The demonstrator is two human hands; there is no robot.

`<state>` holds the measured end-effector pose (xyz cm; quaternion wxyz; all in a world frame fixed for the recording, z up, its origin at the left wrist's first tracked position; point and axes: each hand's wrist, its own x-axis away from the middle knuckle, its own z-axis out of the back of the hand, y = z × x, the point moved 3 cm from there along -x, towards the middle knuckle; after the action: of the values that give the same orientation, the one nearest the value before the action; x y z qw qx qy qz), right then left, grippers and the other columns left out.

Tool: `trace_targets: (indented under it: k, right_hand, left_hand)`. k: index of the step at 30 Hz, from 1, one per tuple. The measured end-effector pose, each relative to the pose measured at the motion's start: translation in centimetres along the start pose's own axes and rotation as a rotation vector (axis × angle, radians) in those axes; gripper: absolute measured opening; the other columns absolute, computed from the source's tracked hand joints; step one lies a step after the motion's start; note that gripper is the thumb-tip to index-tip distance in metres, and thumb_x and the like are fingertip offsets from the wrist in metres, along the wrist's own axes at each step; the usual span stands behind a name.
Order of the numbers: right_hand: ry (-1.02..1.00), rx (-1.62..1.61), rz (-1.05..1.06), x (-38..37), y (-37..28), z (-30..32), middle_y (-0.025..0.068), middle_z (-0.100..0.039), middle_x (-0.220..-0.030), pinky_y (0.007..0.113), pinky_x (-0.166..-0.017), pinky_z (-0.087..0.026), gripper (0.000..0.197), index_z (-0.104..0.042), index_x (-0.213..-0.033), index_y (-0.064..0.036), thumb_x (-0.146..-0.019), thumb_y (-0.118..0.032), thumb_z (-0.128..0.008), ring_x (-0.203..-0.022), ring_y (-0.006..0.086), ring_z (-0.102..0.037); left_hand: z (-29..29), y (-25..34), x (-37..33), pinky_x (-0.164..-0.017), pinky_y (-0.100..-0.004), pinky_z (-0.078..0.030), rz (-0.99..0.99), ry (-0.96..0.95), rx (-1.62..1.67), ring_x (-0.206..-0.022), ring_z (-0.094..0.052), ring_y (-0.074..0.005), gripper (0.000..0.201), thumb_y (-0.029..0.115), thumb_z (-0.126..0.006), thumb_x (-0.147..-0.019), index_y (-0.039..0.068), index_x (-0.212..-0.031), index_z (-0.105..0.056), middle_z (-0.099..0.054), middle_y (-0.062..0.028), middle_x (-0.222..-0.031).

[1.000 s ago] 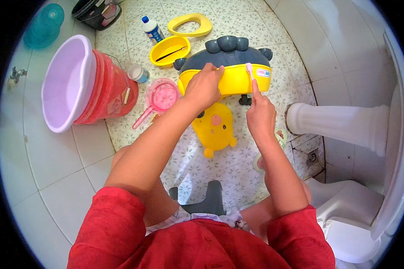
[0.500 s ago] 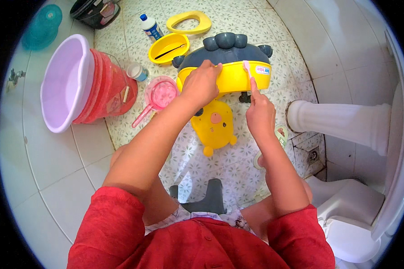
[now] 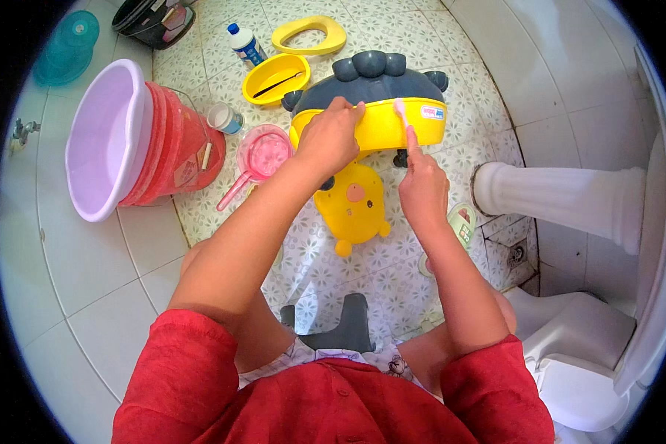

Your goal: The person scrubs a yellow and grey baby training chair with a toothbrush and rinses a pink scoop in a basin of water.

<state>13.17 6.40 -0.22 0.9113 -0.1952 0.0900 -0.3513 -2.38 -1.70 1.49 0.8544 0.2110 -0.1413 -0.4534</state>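
A yellow and dark grey child's potty chair (image 3: 381,111) lies tipped on the patterned floor. My left hand (image 3: 331,137) grips its yellow rim at the left. My right hand (image 3: 420,181) holds a small pink brush (image 3: 400,112) whose head rests on the yellow side of the potty, near a small sticker. Below the potty lies a yellow animal-shaped part (image 3: 353,207).
A red bucket (image 3: 174,144) with a lilac basin (image 3: 103,137) leaning on it stands left. A pink scoop (image 3: 259,159), a yellow bowl (image 3: 275,76), a yellow seat ring (image 3: 311,33), a bottle (image 3: 246,44) lie around. White pedestal (image 3: 562,196) and toilet (image 3: 577,355) at right.
My right hand has shifted the brush left along the yellow side, away from the sticker. The left hand keeps its grip on the rim.
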Motion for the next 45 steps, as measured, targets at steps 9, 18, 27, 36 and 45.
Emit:
trace_targets:
  k: [9, 18, 27, 36, 45]
  right_hand:
    - [-0.283, 0.022, 0.058, 1.6, -1.7, -0.7, 0.0203, -0.059, -0.089, 0.046, -0.07, -0.05, 0.079, -0.034, -0.147, -0.0205, -0.075, 0.001, -0.059, -0.079, 0.0381, -0.062]
    - [-0.003, -0.039, -0.005, 0.2, 1.0, 0.1, 0.0174, -0.058, -0.079, 0.044, -0.065, -0.048, 0.068, -0.039, -0.144, -0.0192, -0.081, 0.005, -0.049, -0.071, 0.035, -0.06]
    - [-0.209, 0.006, 0.082, 1.5, -1.3, -0.5, 0.0168, -0.056, -0.086, 0.045, -0.066, -0.05, 0.074, -0.036, -0.146, -0.021, -0.078, -0.001, -0.059, -0.073, 0.0366, -0.061]
    - [0.03, -0.035, 0.0, 0.6, 0.5, -0.2, 0.0149, -0.056, -0.08, 0.044, -0.064, -0.048, 0.066, -0.043, -0.142, -0.0224, -0.081, 0.003, -0.05, -0.072, 0.0339, -0.06]
    - [-0.077, 0.039, 0.054, 1.8, -1.1, -0.6, 0.0132, -0.053, -0.076, 0.045, -0.063, -0.048, 0.069, -0.043, -0.142, -0.0243, -0.079, 0.004, -0.051, -0.069, 0.0332, -0.059]
  left_hand:
    - [-0.3, -0.5, 0.0, -0.087, -0.0403, -0.051, -0.012, 0.005, -0.004, -0.1, -0.061, -0.0336, 0.05, -0.001, -0.056, -0.073, 0.006, -0.123, -0.06, -0.059, -0.0165, -0.115]
    - [-0.1, -0.1, -0.2, -0.087, -0.0403, -0.051, -0.001, 0.007, -0.022, -0.099, -0.061, -0.0335, 0.05, 0.0, -0.058, -0.073, 0.006, -0.122, -0.06, -0.06, -0.0154, -0.113]
    - [-0.2, -0.5, -0.1, -0.087, -0.042, -0.05, -0.012, 0.027, -0.014, -0.098, -0.061, -0.0354, 0.049, 0.0, -0.058, -0.073, 0.004, -0.121, -0.06, -0.06, -0.0176, -0.112]
    - [0.1, 0.6, 0.1, -0.089, -0.0434, -0.049, 0.013, -0.058, 0.004, -0.104, -0.059, -0.0378, 0.057, 0.0, -0.058, -0.073, 0.004, -0.129, -0.051, -0.056, -0.0207, -0.117]
    - [-1.0, 0.3, 1.5, -0.096, -0.042, -0.048, 0.003, -0.098, -0.019, -0.117, -0.053, -0.0369, 0.072, -0.001, -0.06, -0.071, 0.004, -0.14, -0.038, -0.043, -0.0201, -0.138]
